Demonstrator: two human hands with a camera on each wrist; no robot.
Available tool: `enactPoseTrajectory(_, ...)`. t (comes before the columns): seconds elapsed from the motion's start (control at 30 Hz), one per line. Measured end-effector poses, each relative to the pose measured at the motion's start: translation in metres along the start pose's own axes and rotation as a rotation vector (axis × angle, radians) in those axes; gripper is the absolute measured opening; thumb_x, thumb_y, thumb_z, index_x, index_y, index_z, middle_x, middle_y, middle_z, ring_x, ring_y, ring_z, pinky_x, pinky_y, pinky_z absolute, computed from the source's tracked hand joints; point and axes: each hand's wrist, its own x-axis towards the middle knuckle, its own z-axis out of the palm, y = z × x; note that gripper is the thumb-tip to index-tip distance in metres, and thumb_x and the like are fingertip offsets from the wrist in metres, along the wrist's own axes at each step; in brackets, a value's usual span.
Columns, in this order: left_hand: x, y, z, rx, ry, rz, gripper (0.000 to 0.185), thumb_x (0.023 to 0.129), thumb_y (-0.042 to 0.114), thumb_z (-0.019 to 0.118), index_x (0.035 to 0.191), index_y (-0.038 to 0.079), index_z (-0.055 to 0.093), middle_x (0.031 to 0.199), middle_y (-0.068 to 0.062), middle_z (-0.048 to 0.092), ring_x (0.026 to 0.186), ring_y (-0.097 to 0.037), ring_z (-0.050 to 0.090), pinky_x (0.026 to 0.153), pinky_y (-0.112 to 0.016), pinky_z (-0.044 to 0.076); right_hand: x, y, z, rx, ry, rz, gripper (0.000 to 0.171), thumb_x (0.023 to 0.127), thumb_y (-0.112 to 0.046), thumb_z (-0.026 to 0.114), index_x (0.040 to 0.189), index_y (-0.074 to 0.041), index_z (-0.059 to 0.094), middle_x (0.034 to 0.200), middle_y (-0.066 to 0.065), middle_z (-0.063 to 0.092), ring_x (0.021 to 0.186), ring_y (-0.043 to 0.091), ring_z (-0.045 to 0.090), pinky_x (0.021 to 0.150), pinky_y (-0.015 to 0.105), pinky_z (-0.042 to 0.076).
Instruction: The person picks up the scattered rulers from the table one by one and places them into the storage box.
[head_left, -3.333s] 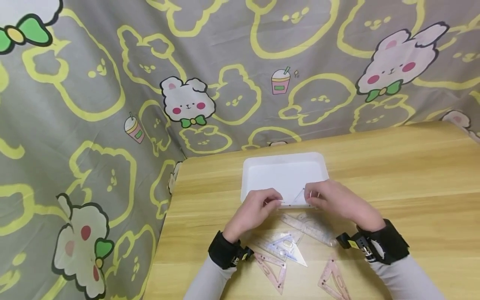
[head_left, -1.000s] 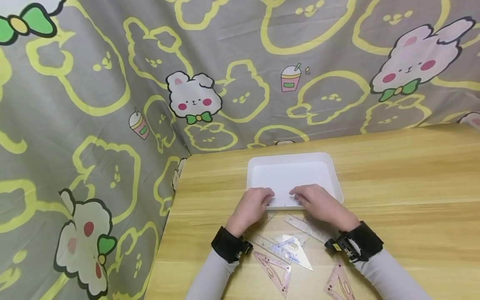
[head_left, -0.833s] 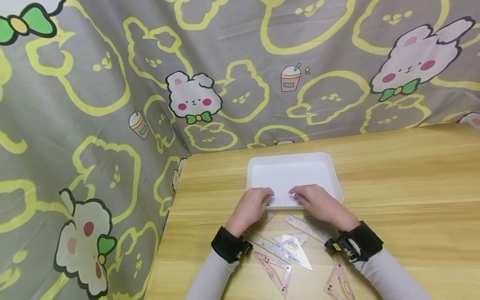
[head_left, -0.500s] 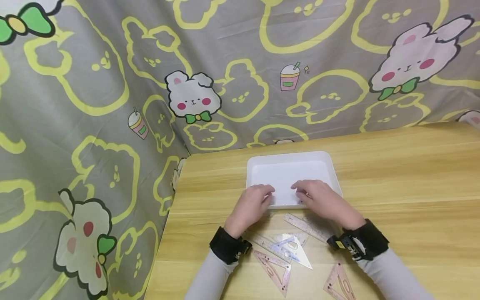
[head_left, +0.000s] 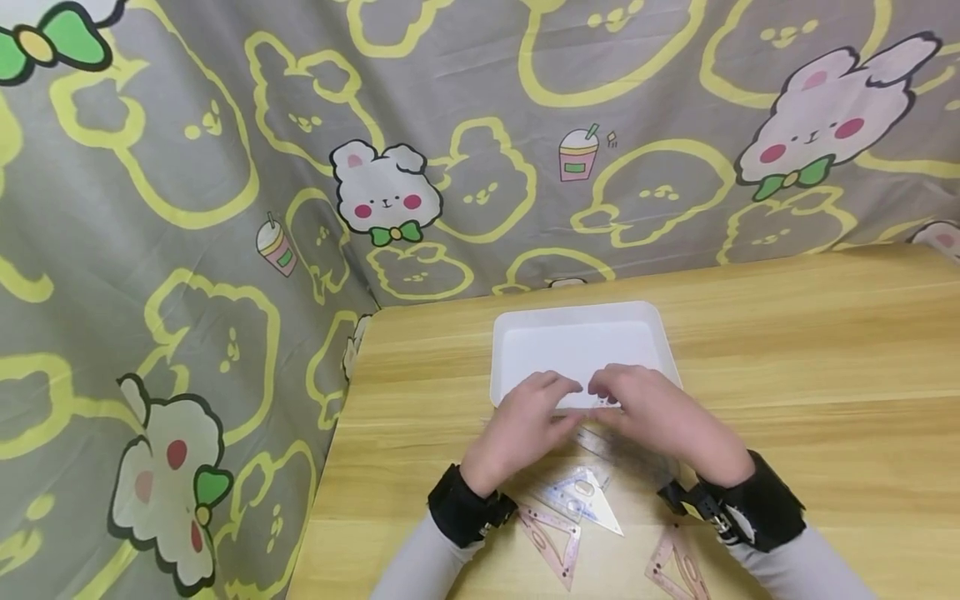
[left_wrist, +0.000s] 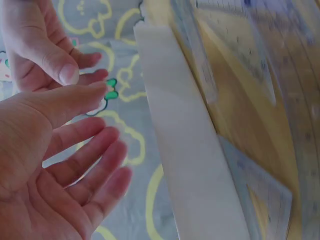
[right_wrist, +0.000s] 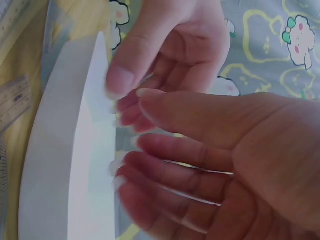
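My left hand [head_left: 528, 425] and right hand [head_left: 663, 412] meet over the front edge of the white tray [head_left: 577, 313], fingertips close together. In the left wrist view my left hand [left_wrist: 60, 170] has its fingers loosely bent and spread, with nothing in them. Likewise, the right wrist view shows my right hand [right_wrist: 200, 165] with relaxed fingers holding nothing. The tray wall [left_wrist: 185, 140] stands beside the hands. Between them and me lie a clear ruler [head_left: 596, 444], a clear and blue set square [head_left: 597, 508], and a pink set square [head_left: 573, 550], partly under my forearms.
Another pink set square [head_left: 662, 552] lies at the front right of the wooden table [head_left: 825, 358]. A grey curtain [head_left: 465, 100] with rabbit prints hangs behind and to the left of the table.
About three seconds ago, both hands pinched a thin clear piece over the tray; now they hold nothing. Since one second ago, the hands have drawn closer together at the tray's front edge.
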Motion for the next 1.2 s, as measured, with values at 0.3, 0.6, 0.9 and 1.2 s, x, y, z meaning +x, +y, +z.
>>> enactPoseTrajectory(0.3, 0.003, 0.005, 0.010, -0.169, -0.305, -0.011, 0.034, 0.100, 0.031, 0.073, 0.129, 0.012, 0.072, 0.119, 0.002, 0.076, 0.108, -0.008, 0.069, 0.094, -0.018, 0.050, -0.007, -0.005, 0.000, 0.038, -0.171, 0.032, 0.018, 0.088, -0.020, 0.082, 0.099, -0.008, 0.074, 0.092, 0.000, 0.070, 0.083, 0.014, 0.060, 0.072, 0.034, 0.052)
enactPoseTrajectory(0.6, -0.002, 0.009, 0.027, 0.001, -0.399, 0.145, 0.046, 0.095, 0.029, 0.079, 0.136, 0.012, 0.066, 0.141, 0.000, 0.063, 0.130, -0.010, 0.057, 0.114, -0.020, 0.037, -0.014, -0.006, 0.010, 0.068, -0.246, 0.044, 0.021, 0.083, -0.006, 0.081, 0.100, -0.009, 0.070, 0.087, -0.006, 0.066, 0.077, 0.009, 0.053, 0.069, 0.031, 0.049)
enactPoseTrajectory(0.9, -0.007, 0.014, 0.034, 0.147, -0.348, 0.087, 0.025, 0.097, 0.021, 0.074, 0.121, 0.018, 0.068, 0.103, 0.005, 0.061, 0.096, -0.011, 0.056, 0.085, -0.023, 0.046, -0.020, -0.006, 0.022, 0.024, -0.305, 0.126, 0.030, 0.066, 0.000, 0.084, 0.076, -0.013, 0.059, 0.072, -0.006, 0.054, 0.066, 0.012, 0.047, 0.063, 0.030, 0.044)
enactPoseTrajectory(1.2, -0.009, 0.013, 0.034, 0.029, -0.439, -0.003, 0.018, 0.097, 0.025, 0.077, 0.100, 0.017, 0.062, 0.089, 0.009, 0.052, 0.082, -0.007, 0.047, 0.073, -0.017, 0.039, -0.019, 0.004, 0.022, 0.092, -0.409, 0.197, 0.036, 0.066, -0.009, 0.092, 0.088, -0.014, 0.063, 0.081, -0.004, 0.058, 0.073, 0.013, 0.050, 0.068, 0.030, 0.045)
